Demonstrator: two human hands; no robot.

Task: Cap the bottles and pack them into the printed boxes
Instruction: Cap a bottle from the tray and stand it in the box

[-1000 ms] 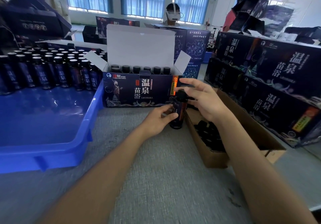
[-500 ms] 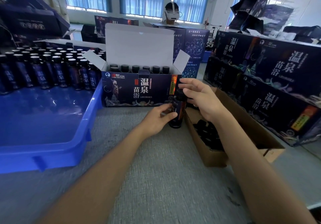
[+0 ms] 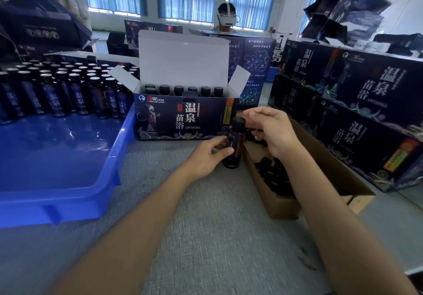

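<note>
Right hand shifted aside, pinching cap; left hand grips bottle

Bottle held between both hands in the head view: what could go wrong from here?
1. The right hand grips the cap from the side, so it may seat crooked on the bottle and could leak once packed.
2. The left hand holds the bottle round its body, right beside the cardboard carton of loose caps; a hard twist might tip it against that carton or the open printed box.
</note>
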